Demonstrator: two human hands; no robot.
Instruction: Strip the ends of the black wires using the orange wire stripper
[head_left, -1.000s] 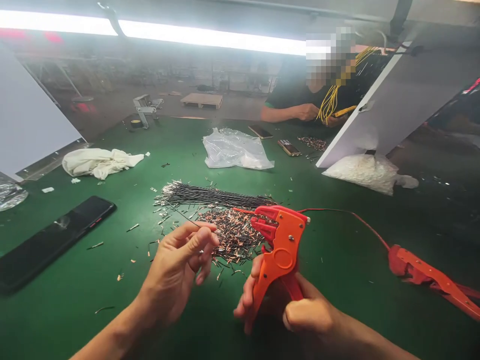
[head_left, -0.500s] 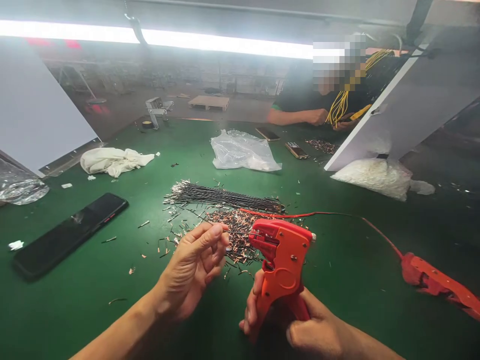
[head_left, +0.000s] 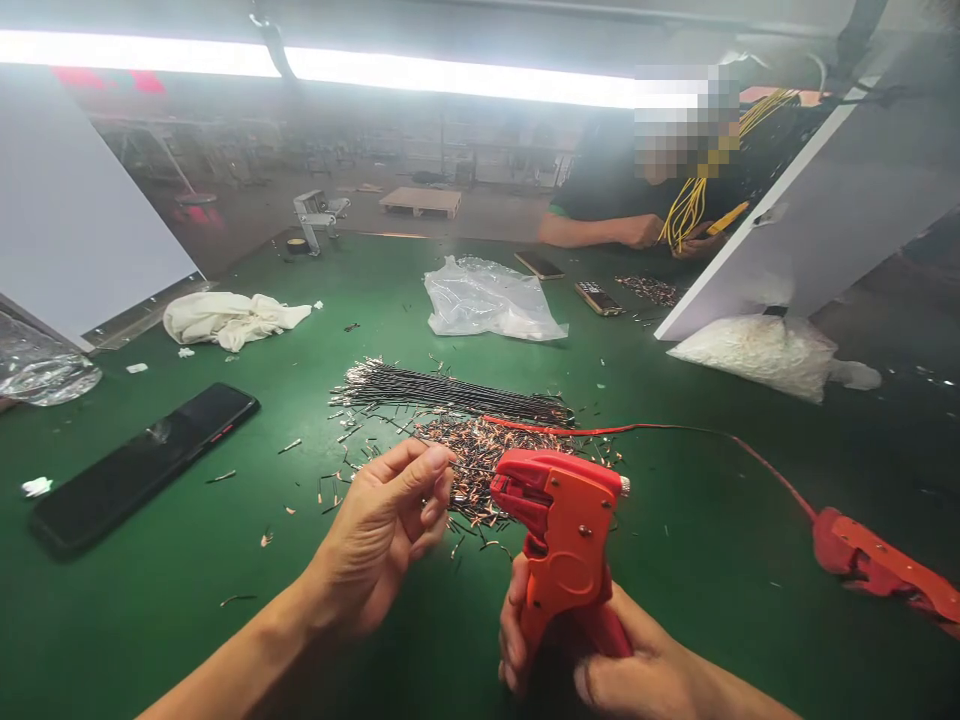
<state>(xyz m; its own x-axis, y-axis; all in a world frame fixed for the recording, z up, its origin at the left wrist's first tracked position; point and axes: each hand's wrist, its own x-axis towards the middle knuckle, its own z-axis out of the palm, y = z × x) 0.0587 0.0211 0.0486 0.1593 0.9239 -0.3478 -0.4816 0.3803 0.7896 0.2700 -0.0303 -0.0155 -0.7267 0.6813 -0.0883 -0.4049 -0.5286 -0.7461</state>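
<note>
Between thumb and fingers, my left hand (head_left: pixel 394 520) pinches a thin black wire (head_left: pixel 472 467). The wire points right, toward the jaws of an orange and red wire stripper (head_left: pixel 570 540); whether its tip sits inside them I cannot tell. My right hand (head_left: pixel 622 650) is wrapped round the stripper's handles and holds it upright. Behind the hands lies a heap of short black and copper offcuts (head_left: pixel 480 480). Just beyond it, a bundle of black wires (head_left: pixel 457 390) lies lengthwise, with silvery ends at the left.
A second red-orange stripper (head_left: pixel 885 560) with a red cord lies at right. A black phone (head_left: pixel 146 465) and white cloth (head_left: pixel 232 320) are at left. A plastic bag (head_left: pixel 491 300) and filled white bag (head_left: pixel 757 355) lie farther back. Across the table, a person (head_left: pixel 600 205) handles yellow wires (head_left: pixel 686 210).
The stripper has shifted slightly left and down, and its grip on the handles looks a little changed. My left hand stays nearly in place, still pinching the wire.
</note>
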